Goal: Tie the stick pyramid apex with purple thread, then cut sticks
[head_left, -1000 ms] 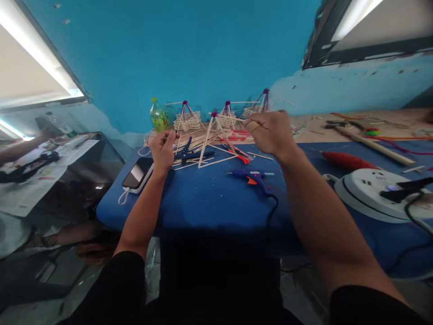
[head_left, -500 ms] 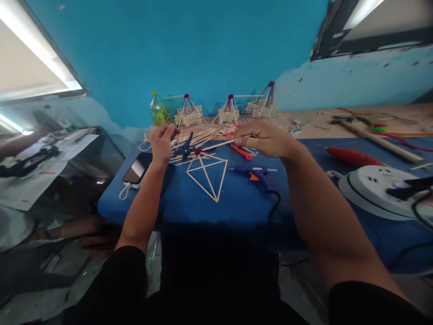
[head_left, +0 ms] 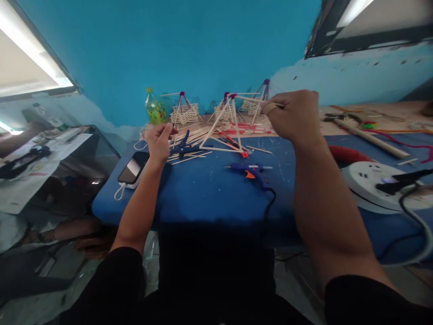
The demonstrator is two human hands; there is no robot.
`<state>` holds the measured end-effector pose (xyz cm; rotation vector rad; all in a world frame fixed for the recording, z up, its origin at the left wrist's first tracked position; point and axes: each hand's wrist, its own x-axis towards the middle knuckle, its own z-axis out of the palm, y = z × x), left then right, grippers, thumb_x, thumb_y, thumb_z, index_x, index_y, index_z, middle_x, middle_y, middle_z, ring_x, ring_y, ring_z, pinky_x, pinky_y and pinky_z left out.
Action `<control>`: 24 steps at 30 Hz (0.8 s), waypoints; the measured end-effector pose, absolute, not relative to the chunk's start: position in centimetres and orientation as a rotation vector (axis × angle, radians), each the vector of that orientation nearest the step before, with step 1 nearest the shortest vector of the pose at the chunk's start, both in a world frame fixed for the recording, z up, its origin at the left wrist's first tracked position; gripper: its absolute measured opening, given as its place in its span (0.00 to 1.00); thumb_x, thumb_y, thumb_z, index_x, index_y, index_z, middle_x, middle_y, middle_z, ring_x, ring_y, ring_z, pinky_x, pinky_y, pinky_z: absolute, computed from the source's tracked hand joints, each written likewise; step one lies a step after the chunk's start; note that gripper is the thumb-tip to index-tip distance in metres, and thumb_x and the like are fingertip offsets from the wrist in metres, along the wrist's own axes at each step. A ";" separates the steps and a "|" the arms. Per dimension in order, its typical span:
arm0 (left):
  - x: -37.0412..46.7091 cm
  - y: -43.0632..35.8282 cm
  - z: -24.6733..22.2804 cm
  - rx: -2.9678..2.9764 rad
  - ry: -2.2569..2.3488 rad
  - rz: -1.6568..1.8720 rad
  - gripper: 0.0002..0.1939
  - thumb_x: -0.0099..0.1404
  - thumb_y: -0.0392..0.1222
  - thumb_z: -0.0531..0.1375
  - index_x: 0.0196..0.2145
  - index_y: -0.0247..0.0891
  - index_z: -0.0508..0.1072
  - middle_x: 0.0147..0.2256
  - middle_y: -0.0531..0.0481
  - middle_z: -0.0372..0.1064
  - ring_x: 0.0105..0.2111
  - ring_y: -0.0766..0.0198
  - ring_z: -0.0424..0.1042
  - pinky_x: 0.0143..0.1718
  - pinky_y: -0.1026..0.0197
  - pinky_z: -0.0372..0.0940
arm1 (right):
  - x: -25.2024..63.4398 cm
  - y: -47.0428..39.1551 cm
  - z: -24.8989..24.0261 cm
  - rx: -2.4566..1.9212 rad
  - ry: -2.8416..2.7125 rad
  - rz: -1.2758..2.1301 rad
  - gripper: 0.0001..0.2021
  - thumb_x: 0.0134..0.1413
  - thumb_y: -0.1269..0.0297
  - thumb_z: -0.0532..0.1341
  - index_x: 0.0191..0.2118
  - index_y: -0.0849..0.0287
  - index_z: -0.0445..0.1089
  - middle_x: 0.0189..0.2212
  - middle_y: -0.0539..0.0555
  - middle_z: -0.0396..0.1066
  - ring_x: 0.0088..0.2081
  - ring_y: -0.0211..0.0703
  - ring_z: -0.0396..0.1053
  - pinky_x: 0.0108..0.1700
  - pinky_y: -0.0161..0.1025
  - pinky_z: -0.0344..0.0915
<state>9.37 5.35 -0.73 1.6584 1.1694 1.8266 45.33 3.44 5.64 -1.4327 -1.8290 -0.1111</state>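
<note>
My right hand is closed on the end of a thin wooden stick that runs out from a pyramid-shaped stick frame. The frame hangs tilted above the back of the table, its purple joint uppermost. My left hand has thumb and fingers pinched together; whatever lies between them is too small to make out. Beside that hand are loose wooden sticks and dark blue pliers-like cutters. A blue glue gun lies below the frame. An orange-handled cutter is partly behind the frame.
Finished-looking stick models with purple tops stand along the wall. Near them is a green-labelled bottle. A phone lies left on the blue tabletop. A white power strip with black plugs sits right. Another person's arm shows far left.
My right hand has risen and moved right, lifting the stick frame off the blue tabletop. My left hand has stayed almost in place by the loose sticks.
</note>
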 end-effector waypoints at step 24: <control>10.0 5.4 -1.7 1.801 1.279 1.814 0.20 0.74 0.53 0.65 0.27 0.43 0.82 0.26 0.51 0.77 0.27 0.64 0.69 0.32 0.59 0.63 | 45.3 5.7 4.3 -1.892 -1.645 -0.165 0.16 0.74 0.62 0.56 0.47 0.59 0.81 0.50 0.68 0.83 0.51 0.62 0.74 0.52 0.51 0.61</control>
